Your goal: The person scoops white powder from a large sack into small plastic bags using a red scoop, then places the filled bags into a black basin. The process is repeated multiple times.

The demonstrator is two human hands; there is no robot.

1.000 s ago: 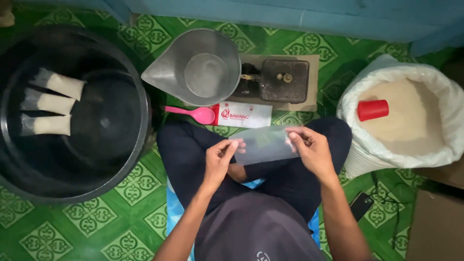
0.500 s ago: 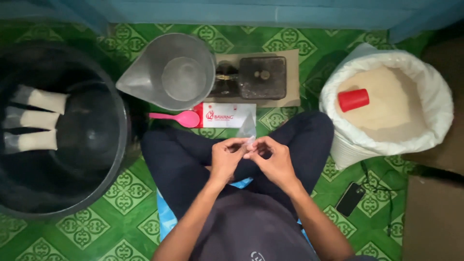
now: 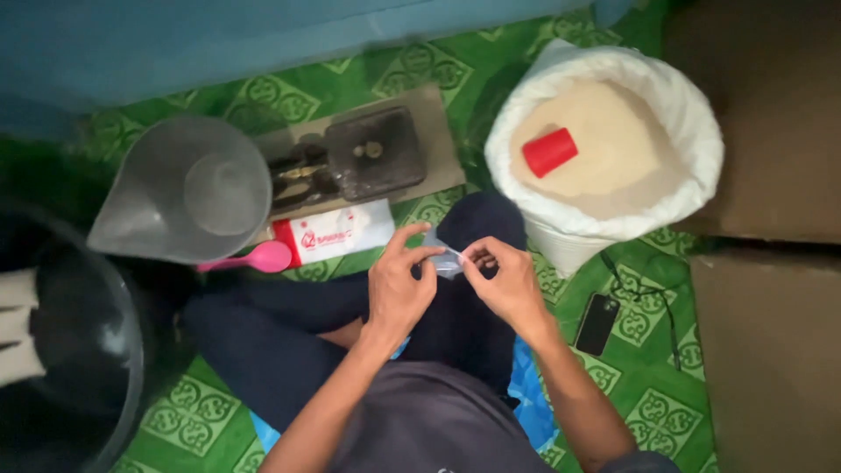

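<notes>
Black tub (image 3: 79,350), jug (image 3: 188,188) and pink spoon (image 3: 254,257) sit to my left. My left hand (image 3: 396,289) and right hand (image 3: 508,285) both pinch a clear bag (image 3: 447,258) above my knee; sack (image 3: 604,149) with red cup (image 3: 549,151) stands right.

We sit on a floor covering (image 3: 666,412) of bright green with a repeating pale medallion pattern. A blue wall (image 3: 175,44) runs along the far edge, dim and somewhat blurred. To our right stand brown cardboard boxes (image 3: 771,350), and the light is low and uneven.
</notes>
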